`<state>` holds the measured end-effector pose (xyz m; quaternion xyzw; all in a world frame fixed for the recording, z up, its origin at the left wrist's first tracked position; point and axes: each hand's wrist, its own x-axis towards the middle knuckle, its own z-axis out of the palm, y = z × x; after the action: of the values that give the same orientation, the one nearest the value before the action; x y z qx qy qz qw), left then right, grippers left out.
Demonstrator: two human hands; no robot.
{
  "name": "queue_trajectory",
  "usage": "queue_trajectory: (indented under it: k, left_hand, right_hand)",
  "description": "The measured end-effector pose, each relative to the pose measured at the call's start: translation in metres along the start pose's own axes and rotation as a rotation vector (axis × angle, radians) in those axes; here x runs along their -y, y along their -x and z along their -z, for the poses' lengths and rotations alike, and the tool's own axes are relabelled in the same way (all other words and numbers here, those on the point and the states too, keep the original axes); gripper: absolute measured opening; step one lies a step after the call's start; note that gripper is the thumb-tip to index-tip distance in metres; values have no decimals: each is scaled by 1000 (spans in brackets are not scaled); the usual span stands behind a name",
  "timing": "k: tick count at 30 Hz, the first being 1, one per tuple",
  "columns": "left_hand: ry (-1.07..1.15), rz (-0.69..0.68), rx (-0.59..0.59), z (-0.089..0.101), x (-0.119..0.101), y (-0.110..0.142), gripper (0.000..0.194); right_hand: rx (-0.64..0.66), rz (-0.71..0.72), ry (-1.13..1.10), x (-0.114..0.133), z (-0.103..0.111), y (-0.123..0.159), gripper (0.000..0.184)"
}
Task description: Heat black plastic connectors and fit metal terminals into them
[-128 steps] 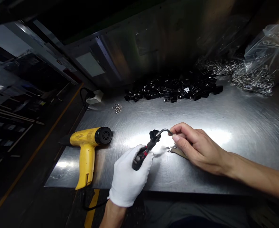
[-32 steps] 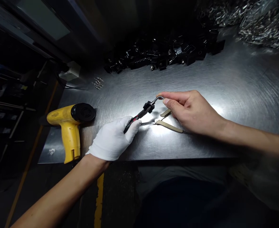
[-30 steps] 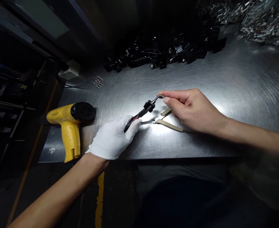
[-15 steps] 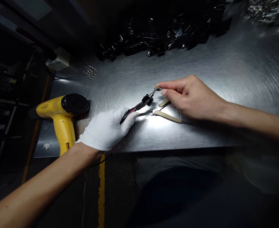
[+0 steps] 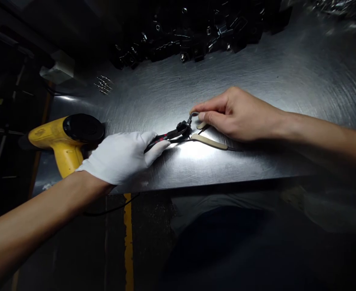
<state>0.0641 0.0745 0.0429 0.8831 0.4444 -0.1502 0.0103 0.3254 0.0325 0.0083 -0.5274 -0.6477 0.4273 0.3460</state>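
My left hand, in a white fabric glove, grips a thin black cable with red marks near a black connector. A bent metal wire end curves out of the connector, and my bare right hand pinches it between thumb and forefinger. Just below that hand, a pair of beige-handled side cutters lies on the table, with its steel jaws beside the cable.
A yellow and black heat gun lies left of my gloved hand. A heap of black plastic parts sits along the far side of the steel table. A few small metal pins lie at far left. A white plug box sits past the table corner.
The whole scene has shifted up and left in view as the head turned. Both hands keep their hold, and the held cable now lies lower, nearer the cutters' jaws.
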Motion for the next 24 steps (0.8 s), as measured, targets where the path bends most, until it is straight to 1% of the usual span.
queue_trajectory:
  k: [3, 7, 13, 24]
  left_hand:
    - [-14, -25, 6, 0, 5, 0, 71]
    - [48, -39, 25, 0, 8, 1, 59]
    - [112, -18, 10, -2, 10, 4, 52]
    - [54, 6, -16, -3, 6, 8, 49]
  right_hand:
    - [50, -17, 27, 2, 1, 0, 25]
    - [117, -5, -6, 3, 5, 0, 26]
    - [73, -19, 24, -1, 7, -2, 24]
    - [121, -66, 14, -4, 9, -4, 27]
